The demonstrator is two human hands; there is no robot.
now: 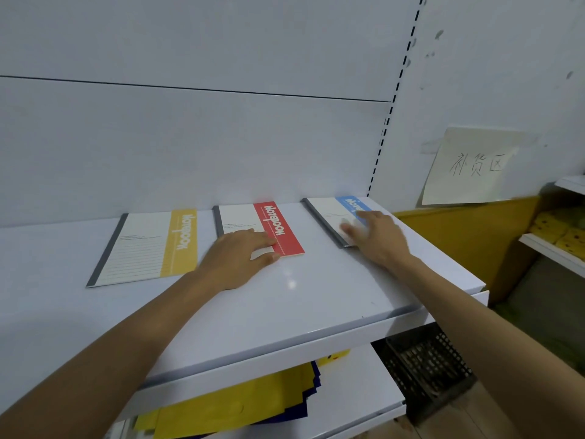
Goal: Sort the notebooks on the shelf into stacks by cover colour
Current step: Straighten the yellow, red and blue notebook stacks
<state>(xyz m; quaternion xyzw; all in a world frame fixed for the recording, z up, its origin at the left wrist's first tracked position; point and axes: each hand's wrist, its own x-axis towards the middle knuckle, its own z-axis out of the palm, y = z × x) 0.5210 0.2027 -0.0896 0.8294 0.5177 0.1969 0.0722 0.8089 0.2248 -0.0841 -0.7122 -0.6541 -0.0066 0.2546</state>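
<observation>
Notebooks sit in a row on the white shelf (285,299), near its back wall, well apart from each other: yellow notebook (148,248) on the left, red notebook (269,226) in the middle, blue notebook (335,217) on the right near the shelf's end. Whether each is a single book or a stack, can't tell. All lie flat, covers up, dark spines to the left. Left hand (237,258) lies flat, palm down, on the near part of the red one, fingers spread slightly, nothing clamped. Right hand (376,236) lies flat on the near right part of the blue one, fingers extended, slightly blurred, not gripping. Yellow one is untouched. Paper sign (471,166) with handwriting is on the wall to the right. Lower shelf holds yellow sheets (240,403) and a dark mesh basket (427,365).
</observation>
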